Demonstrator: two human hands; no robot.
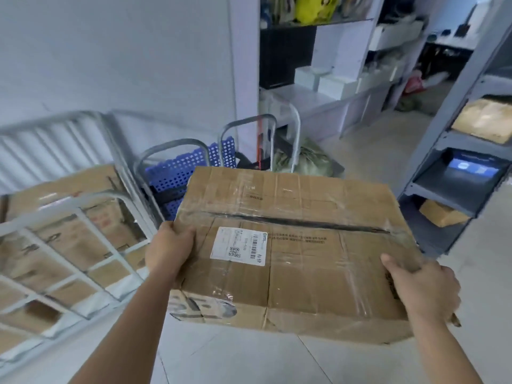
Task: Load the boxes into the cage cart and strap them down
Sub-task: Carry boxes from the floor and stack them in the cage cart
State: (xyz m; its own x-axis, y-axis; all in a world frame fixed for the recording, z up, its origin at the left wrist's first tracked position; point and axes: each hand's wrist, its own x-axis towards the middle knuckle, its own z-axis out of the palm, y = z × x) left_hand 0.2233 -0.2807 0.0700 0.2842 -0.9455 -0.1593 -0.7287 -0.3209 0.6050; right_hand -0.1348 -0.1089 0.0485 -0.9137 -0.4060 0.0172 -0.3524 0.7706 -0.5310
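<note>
You hold the box (pixel 293 253) in the air, left hand (pixel 169 250) and right hand (pixel 421 289) gripping its short ends. The cart (pixel 69 217), already holding boxes, stands to your left, nearer your left hand.

A blue perforated plastic crate (pixel 177 170) is sitting on the pale tiled floor (pixel 360 159) behind grey metal handles (pixel 246 134). Just beside them, a greenish sack (pixel 310 159) is lying against the white wall (pixel 124 51). A grey metal shelf unit (pixel 457 151) is standing at the right, carrying brown parcels (pixel 484 120) on its tiers. Farther back, white cartons (pixel 329 79) are resting on a long white shelf (pixel 307 98), and a yellow bag (pixel 315 6) is showing above.
</note>
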